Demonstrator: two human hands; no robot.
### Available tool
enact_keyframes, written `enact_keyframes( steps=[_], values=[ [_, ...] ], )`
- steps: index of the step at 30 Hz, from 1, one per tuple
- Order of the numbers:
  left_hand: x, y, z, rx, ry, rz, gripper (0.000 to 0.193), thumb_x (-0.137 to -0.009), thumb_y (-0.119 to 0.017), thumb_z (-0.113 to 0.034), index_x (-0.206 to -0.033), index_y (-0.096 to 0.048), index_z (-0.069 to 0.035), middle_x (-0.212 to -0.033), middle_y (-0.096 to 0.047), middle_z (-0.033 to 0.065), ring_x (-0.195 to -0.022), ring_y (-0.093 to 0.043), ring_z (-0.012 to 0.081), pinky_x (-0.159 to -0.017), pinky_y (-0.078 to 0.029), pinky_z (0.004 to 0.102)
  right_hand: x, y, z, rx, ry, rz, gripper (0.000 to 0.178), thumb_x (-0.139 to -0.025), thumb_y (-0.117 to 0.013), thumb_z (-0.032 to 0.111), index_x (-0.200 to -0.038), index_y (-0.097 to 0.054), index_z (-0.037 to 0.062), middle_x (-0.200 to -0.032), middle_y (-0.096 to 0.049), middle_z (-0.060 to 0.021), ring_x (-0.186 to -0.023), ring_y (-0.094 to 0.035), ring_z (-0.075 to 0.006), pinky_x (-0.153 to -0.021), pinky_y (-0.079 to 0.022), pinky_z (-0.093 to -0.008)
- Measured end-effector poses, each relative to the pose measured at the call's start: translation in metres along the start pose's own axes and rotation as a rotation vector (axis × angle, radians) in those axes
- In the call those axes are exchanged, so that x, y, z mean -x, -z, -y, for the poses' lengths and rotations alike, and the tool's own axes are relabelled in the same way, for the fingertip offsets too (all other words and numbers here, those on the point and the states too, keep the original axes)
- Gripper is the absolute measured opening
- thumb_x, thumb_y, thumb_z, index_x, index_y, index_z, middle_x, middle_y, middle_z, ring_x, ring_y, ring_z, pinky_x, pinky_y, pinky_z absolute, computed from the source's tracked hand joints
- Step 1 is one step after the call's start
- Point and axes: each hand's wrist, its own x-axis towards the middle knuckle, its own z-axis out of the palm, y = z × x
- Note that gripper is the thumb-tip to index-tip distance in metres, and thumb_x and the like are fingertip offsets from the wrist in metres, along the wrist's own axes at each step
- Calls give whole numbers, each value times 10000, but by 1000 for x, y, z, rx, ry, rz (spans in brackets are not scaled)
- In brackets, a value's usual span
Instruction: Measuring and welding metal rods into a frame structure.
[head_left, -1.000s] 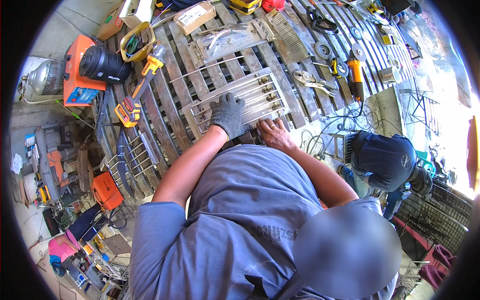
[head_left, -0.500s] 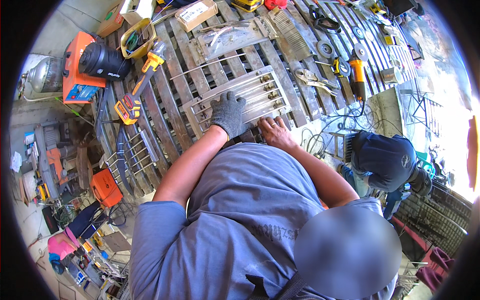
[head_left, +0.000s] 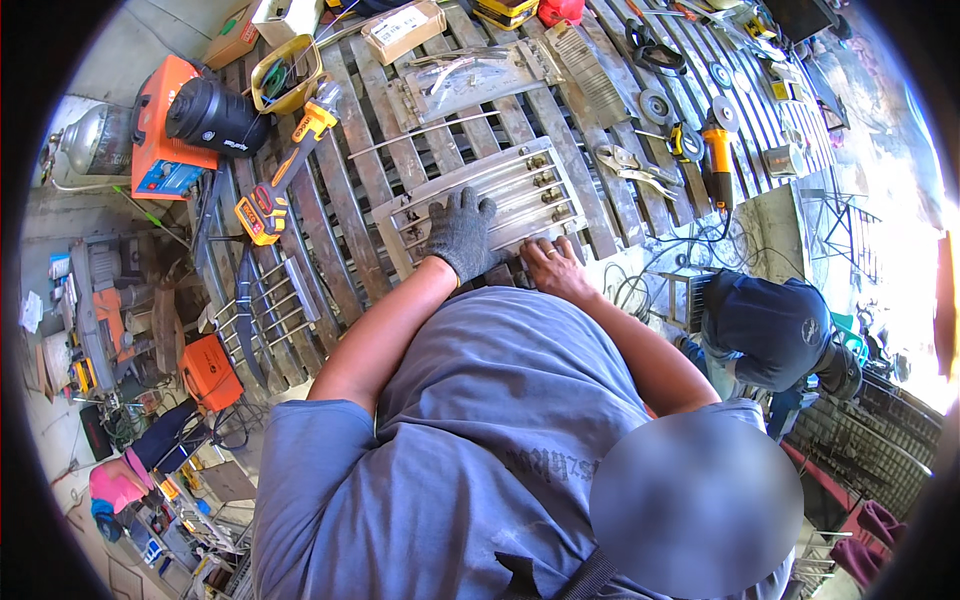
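A flat metal plate (head_left: 397,212) lies on the slatted metal bench in front of me. Several parallel metal rods (head_left: 512,192) run across it, with small clamp-like fittings (head_left: 547,178) near their right ends. My left hand (head_left: 463,235), in a dark grey glove, rests palm down over the left part of the rods, fingers spread. My right hand (head_left: 555,267) is bare and wears a ring. Its fingers are bent together at the near edge of the plate, by the nearest rod; what lies under the fingertips is hidden.
A yellow angle grinder (head_left: 285,170) lies left of the plate. Another yellow grinder (head_left: 718,155), locking pliers (head_left: 632,165) and a tape measure (head_left: 686,142) lie right. A black jug (head_left: 215,115) stands back left. A co-worker in dark clothing (head_left: 765,325) bends down at right.
The whole view has shifted slightly, so the bench things appear a little further right. Both hands stay at the plate, with the right fingers slightly more bent.
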Motion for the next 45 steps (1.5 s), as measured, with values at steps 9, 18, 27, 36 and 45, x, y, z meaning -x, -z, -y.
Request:
enact_keyframes(
  steps=[9,18,27,36,45],
  values=[
    [6,-20,10,-4,-83,-168,866,-759,-797,-626,-1368,-554,-60,-1402,-472,239,-1294,-472,424,-1050,-389,624,-1,3,0,-18,10,34,501,-967,-560,221,-1415,-559,-2,-1404,-550,-139,-1306,-538,-262,-1109,-381,-498],
    [2,4,3,-23,-65,-37,847,-737,-821,-612,-1338,-566,-73,-1360,-508,213,-1290,-489,411,-1000,-446,609,2,4,1,3,5,-32,474,-970,-556,229,-1387,-578,6,-1334,-568,-127,-1290,-542,-252,-1069,-402,-472],
    [1,-10,13,-7,-112,-93,895,-730,-824,-625,-1391,-564,-81,-1380,-496,195,-1329,-458,387,-1000,-456,611,1,10,3,-4,-7,20,466,-978,-542,211,-1380,-569,-22,-1320,-561,-121,-1280,-548,-229,-1040,-411,-455],
    [2,4,7,-55,-70,-13,912,-738,-820,-617,-1425,-556,-79,-1396,-490,196,-1343,-453,387,-1002,-464,611,3,7,5,20,-2,-50,484,-985,-530,196,-1410,-547,-35,-1288,-563,-112,-1259,-560,-237,-1044,-416,-439],
    [1,6,14,-37,-107,-3,947,-724,-836,-618,-1441,-534,-79,-1388,-497,189,-1323,-471,375,-997,-464,604,-1,13,5,-16,-43,149,506,-992,-552,254,-1443,-579,27,-1467,-532,-135,-1366,-514,-263,-1124,-384,-481]
  ],
)
